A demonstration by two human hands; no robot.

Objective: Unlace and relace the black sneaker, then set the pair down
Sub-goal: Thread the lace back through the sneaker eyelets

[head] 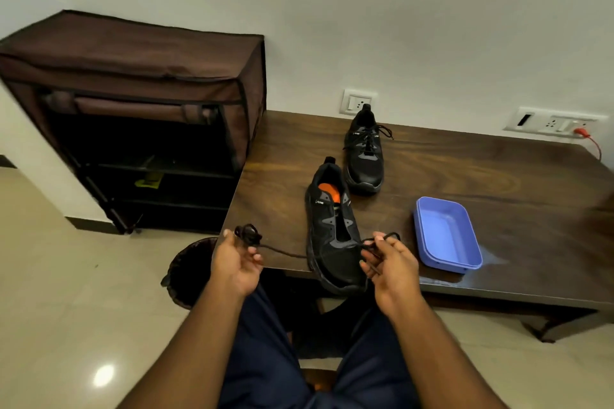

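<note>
Sneaker number one, the black sneaker (334, 236), sits at the near edge of the dark wooden table (465, 176), toe hanging a bit over the edge toward the person, eyelets bare and the orange insole showing. Its black lace (285, 253) is threaded only through the holes by the toe, one end going off each side. The second sneaker (365, 153) is further back near the wall, fully laced.

Containers: a blue plastic tray (447, 236) sits just right of the near shoe with nothing in it that I can see, and there's a wet patch on the table by it. A dark bin (186, 272) stands on the floor below the table's left corner, contents not visible. The brown fabric shoe rack (139, 109) to the left holds something yellow-green on a shelf.

Hands: left hand (237, 262) is raised left of the shoe, fingers curled around a bunched-up bit of lace. Right hand (390, 264) is at the toe, pinching the other end.
</note>
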